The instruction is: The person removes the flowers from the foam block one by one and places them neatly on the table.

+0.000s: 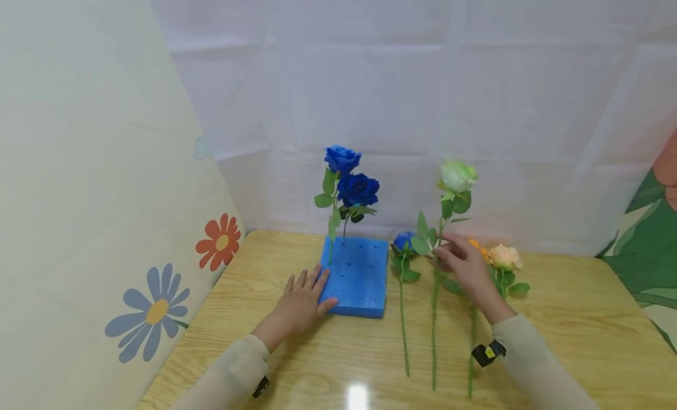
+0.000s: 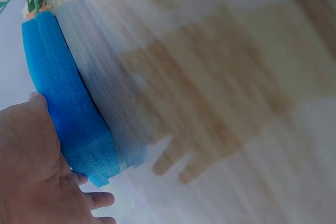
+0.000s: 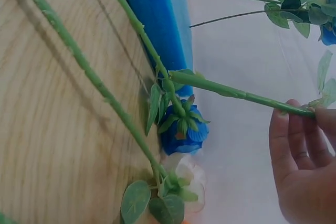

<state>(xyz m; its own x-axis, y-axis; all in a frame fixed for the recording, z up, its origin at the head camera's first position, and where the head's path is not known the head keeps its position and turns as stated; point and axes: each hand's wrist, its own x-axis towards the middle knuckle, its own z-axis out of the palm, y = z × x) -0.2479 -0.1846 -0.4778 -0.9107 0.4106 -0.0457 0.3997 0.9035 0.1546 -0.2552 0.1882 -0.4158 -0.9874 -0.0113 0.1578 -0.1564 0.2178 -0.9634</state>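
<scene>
My left hand (image 1: 302,301) lies with fingers spread against the left side of a blue foam block (image 1: 359,292) with small holes. In the left wrist view its palm is beside the foam block (image 2: 73,93). Two blue roses (image 1: 342,158) stand upright in the block's back left part. To the right, my right hand (image 1: 465,266) pinches the stem of a pale green-white rose (image 1: 458,175), bloom up. In the right wrist view, the cut end of the held stem (image 3: 226,88) points toward the block, above the lying flowers.
Right of the block, a blue rose (image 1: 404,242) lies on the wooden table (image 1: 560,339). Beyond it lie a peach rose (image 1: 505,257) and an orange flower (image 1: 478,247), partly behind my right hand. Long green stems (image 1: 434,345) stretch toward the front. A white cloth (image 1: 370,93) hangs behind.
</scene>
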